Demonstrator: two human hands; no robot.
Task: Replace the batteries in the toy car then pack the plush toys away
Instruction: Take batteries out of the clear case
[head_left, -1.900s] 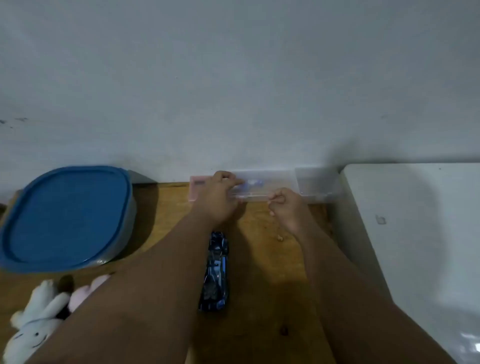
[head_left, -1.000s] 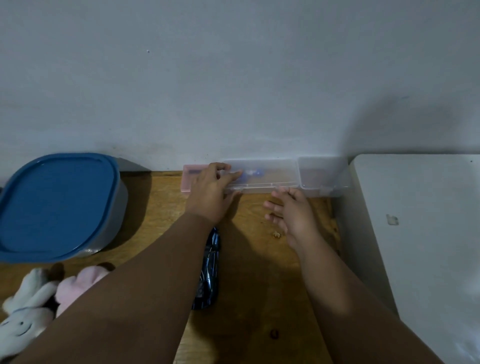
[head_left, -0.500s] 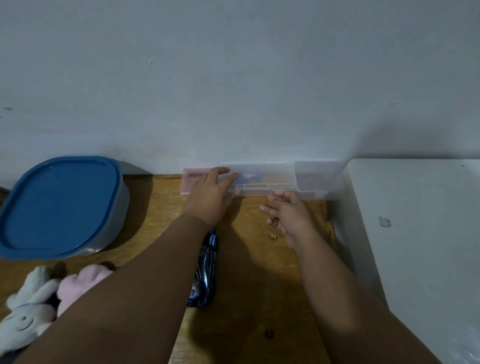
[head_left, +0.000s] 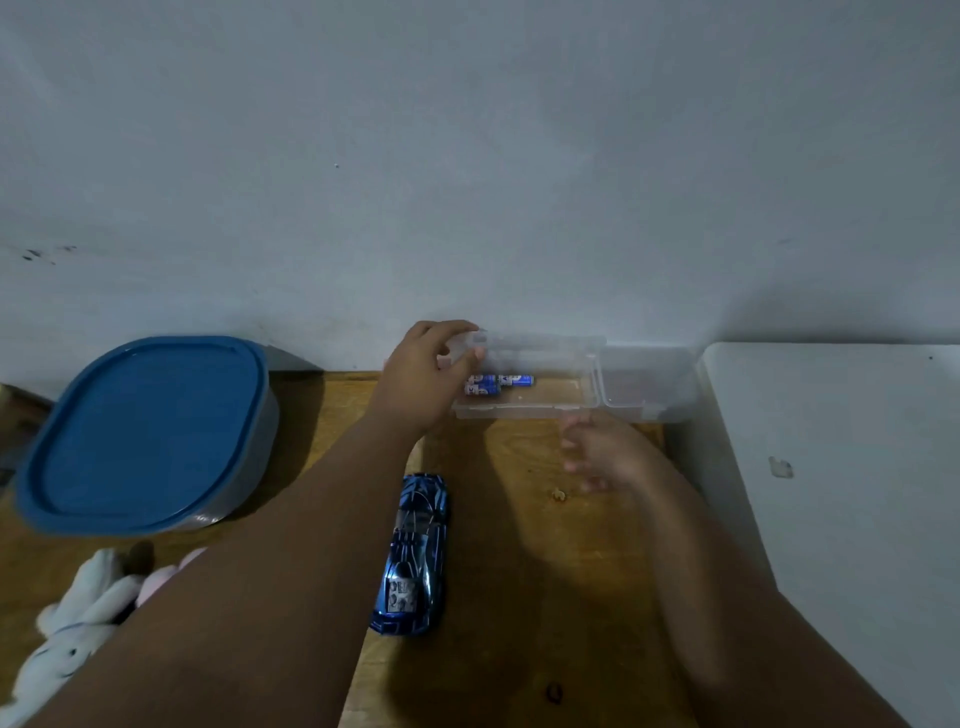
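At the far left edge I see a white plush rabbit (head_left: 78, 618) lying on the bench (head_left: 519, 571) with a pink plush (head_left: 161, 577) beside it, partly behind my view of the left forearm. Behind them sits a tub with a blue lid (head_left: 145, 431). The left hand (head_left: 426, 374) grips the left end of the clear lid (head_left: 540, 348) of a long clear case (head_left: 524, 410), fingers on top and thumb under. The toy car (head_left: 413, 556) lies near the middle of the bench, just right of the left forearm, its long axis running toward the wall and leaning slightly right; I cannot tell which end is the nose. The case runs left to right along the wall, and the blue batteries (head_left: 496, 384) in its left part lie the same way. The right hand (head_left: 597, 452) is blurred, fingers loosely spread and holding nothing, just in front of the case. A white surface (head_left: 841, 493) fills the right side. Half a second ago the lid lay flat under the left hand; now it is raised and the batteries show
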